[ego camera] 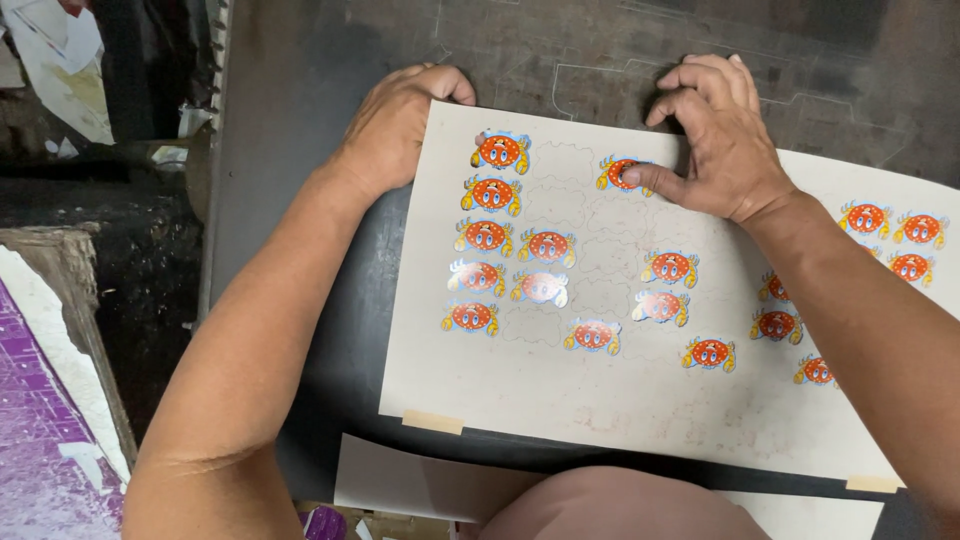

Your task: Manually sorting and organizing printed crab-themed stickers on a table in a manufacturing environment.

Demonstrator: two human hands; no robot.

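Observation:
A pale card sheet lies on a dark work surface. Several orange crab stickers are stuck on it in rows, with empty crab-shaped outlines between them. My left hand lies flat on the sheet's far left corner and holds it down. My right hand rests on the sheet's far edge, fingers curled, its thumb pressing on one crab sticker. More crab stickers sit on the sheet's right side, partly hidden by my right forearm.
A second pale sheet pokes out under the first at the near edge. Two strips of tan tape sit on the near edge of the sheet. Purple printed material and paper scraps lie at left.

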